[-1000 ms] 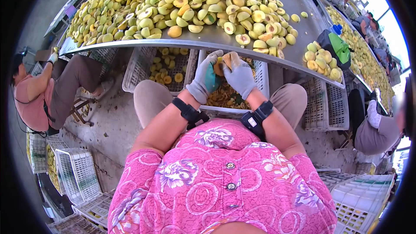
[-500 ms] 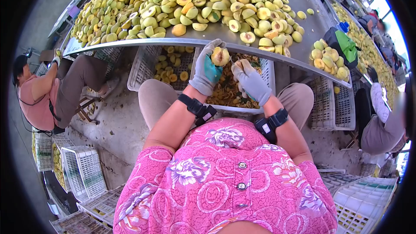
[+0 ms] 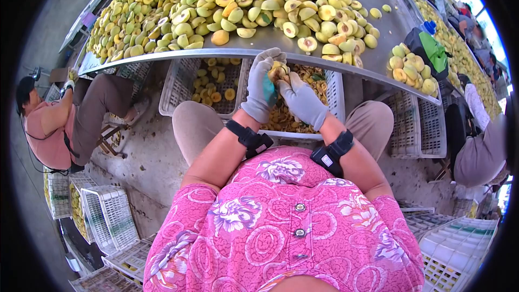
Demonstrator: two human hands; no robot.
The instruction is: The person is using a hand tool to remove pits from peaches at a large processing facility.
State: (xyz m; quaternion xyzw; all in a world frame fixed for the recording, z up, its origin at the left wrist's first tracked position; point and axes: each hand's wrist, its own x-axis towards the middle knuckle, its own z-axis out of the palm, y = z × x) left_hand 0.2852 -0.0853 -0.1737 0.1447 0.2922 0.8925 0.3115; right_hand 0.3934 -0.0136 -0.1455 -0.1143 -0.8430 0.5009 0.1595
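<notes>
My left hand [image 3: 260, 91], in a grey glove with a teal palm, grips a yellow peach half [image 3: 279, 69] just below the table's front edge. Against that fruit presses my right hand [image 3: 304, 99], in a grey glove, its fingers closed. Whether the right fingers hold a small tool is hidden. Beneath both hands stands a white crate [image 3: 336, 97] of brown and yellow fruit scraps [image 3: 292, 121]. Above them, a large heap of halved greenish-yellow peaches [image 3: 238, 8] covers much of the metal table [image 3: 270, 38].
Left of the scraps, another crate [image 3: 174, 89] holds fruit halves. At the table's right corner are a small fruit pile [image 3: 412, 70] and a green-and-black bag [image 3: 430, 51]. A co-worker [image 3: 51, 116] sits at left, others at right. Stacked crates [image 3: 111, 219] stand behind me.
My right hand has moved left and up, from beside the peach half onto it. The left hand has stayed nearly in place, and its fruit is now partly covered by the right fingers.
</notes>
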